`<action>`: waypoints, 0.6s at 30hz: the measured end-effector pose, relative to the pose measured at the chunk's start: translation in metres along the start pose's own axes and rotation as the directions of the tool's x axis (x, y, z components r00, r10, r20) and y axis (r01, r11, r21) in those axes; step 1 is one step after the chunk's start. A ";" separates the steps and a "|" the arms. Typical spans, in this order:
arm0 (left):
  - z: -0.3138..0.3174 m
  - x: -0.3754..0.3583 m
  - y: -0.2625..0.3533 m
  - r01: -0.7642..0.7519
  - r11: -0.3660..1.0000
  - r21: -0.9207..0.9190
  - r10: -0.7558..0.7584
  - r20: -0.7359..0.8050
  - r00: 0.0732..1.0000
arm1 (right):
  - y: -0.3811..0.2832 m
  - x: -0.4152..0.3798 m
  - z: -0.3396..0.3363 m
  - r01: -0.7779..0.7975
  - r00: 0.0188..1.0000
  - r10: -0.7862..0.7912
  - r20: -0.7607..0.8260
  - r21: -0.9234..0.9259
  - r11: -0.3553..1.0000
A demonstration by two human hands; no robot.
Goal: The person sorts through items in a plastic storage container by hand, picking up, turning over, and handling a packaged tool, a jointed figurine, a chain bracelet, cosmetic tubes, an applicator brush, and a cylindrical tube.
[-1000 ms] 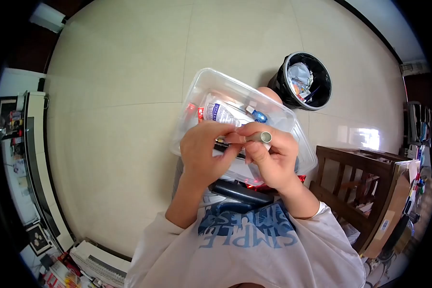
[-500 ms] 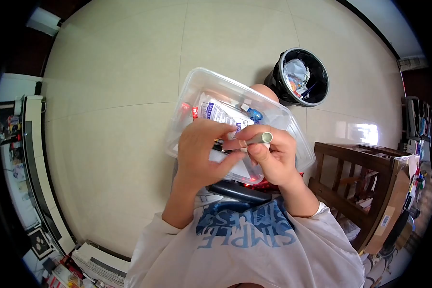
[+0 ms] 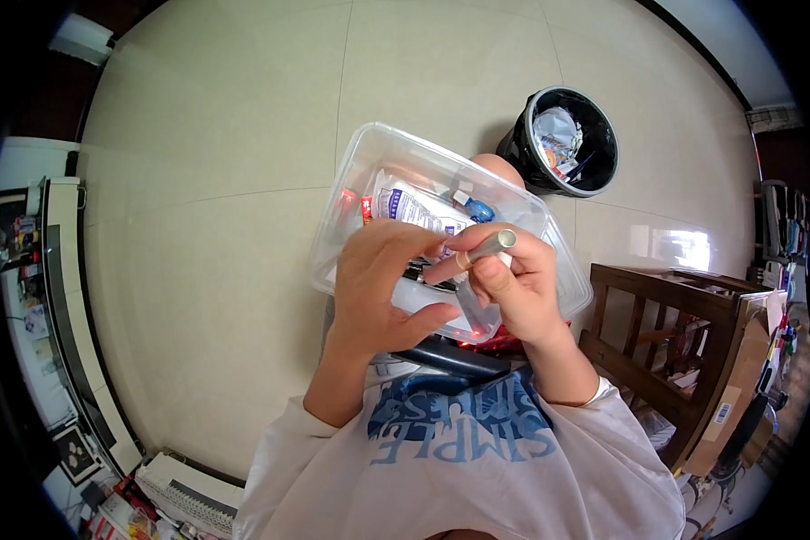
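Observation:
A clear plastic box [image 3: 369,157] rests on my lap, holding a white printed packet [image 3: 405,205], a blue-capped item [image 3: 477,210] and several small things. My right hand [image 3: 513,292] is shut on a short silver tube [image 3: 492,243], its open end pointing up and right. My left hand [image 3: 378,292] is over the box's near side, fingers curled toward the tube's lower end; whether it touches the tube is hidden. A dark flat object [image 3: 445,357] lies under the box on my lap.
A black waste bin [image 3: 562,139] with crumpled paper stands on the tiled floor beyond the box. A brown wooden chair [image 3: 666,351] and a cardboard box [image 3: 738,378] are at my right. Shelving with clutter lines the left edge [image 3: 58,297].
My right hand has tilted the silver tube upward and lifted it slightly. My left thumb has come away from the tube and spread toward the box's near edge.

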State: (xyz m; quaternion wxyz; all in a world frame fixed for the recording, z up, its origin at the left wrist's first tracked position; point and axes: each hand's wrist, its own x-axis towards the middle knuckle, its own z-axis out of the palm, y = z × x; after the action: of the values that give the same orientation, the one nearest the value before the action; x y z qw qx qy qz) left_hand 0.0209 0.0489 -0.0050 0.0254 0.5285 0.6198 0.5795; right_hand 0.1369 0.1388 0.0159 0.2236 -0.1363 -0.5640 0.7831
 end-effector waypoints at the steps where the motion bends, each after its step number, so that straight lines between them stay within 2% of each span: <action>1: 0.000 -0.001 0.000 0.096 0.993 -0.074 -0.088 0.102 0.991 | 0.001 0.000 -0.002 -0.007 1.000 0.007 0.005 0.042 0.999; 2: 0.000 -0.001 0.000 0.197 0.971 -0.137 -0.166 0.207 0.964 | 0.003 -0.001 -0.004 -0.008 1.000 0.008 0.007 0.042 0.999; 3: 0.001 -0.003 -0.002 0.198 0.971 -0.136 -0.168 0.206 0.964 | 0.005 -0.002 -0.006 -0.024 0.999 0.023 0.022 0.031 0.999; 5: 0.001 -0.006 -0.008 0.064 0.997 -0.048 -0.051 0.233 0.971 | 0.006 -0.002 -0.006 -0.040 0.998 0.039 0.039 0.019 0.999; 6: 0.001 -0.005 -0.006 0.065 0.997 -0.047 -0.052 0.233 0.971 | 0.006 -0.001 -0.004 -0.042 0.999 0.042 -0.010 0.008 0.999; 8: 0.000 0.000 0.000 0.064 0.998 0.006 -0.064 0.072 0.995 | 0.006 0.000 -0.003 -0.046 0.997 0.045 -0.059 -0.002 0.999; 12: 0.002 -0.003 -0.001 -0.016 0.991 0.136 0.022 -0.038 0.999 | 0.009 0.001 -0.003 -0.074 0.993 0.083 -0.088 0.091 0.993; 15: 0.000 0.000 -0.002 -0.021 0.998 0.062 0.021 0.010 1.000 | 0.010 0.001 -0.005 -0.062 0.995 0.074 -0.066 0.163 0.985; 17: 0.001 -0.001 -0.009 -0.011 0.999 -0.044 0.021 0.229 0.973 | 0.009 0.001 -0.007 -0.053 0.998 0.061 -0.033 0.201 0.978; 18: 0.001 -0.002 -0.008 -0.011 0.999 -0.043 0.020 0.229 0.973 | 0.009 0.000 -0.008 -0.061 0.997 0.068 -0.040 0.162 0.985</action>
State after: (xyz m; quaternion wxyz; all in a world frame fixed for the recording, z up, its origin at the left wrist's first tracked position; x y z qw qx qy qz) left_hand 0.0169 0.0499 -0.0126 0.1033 0.5962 0.5964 0.5275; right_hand 0.1391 0.1428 0.0044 0.2211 -0.1537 -0.4892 0.8296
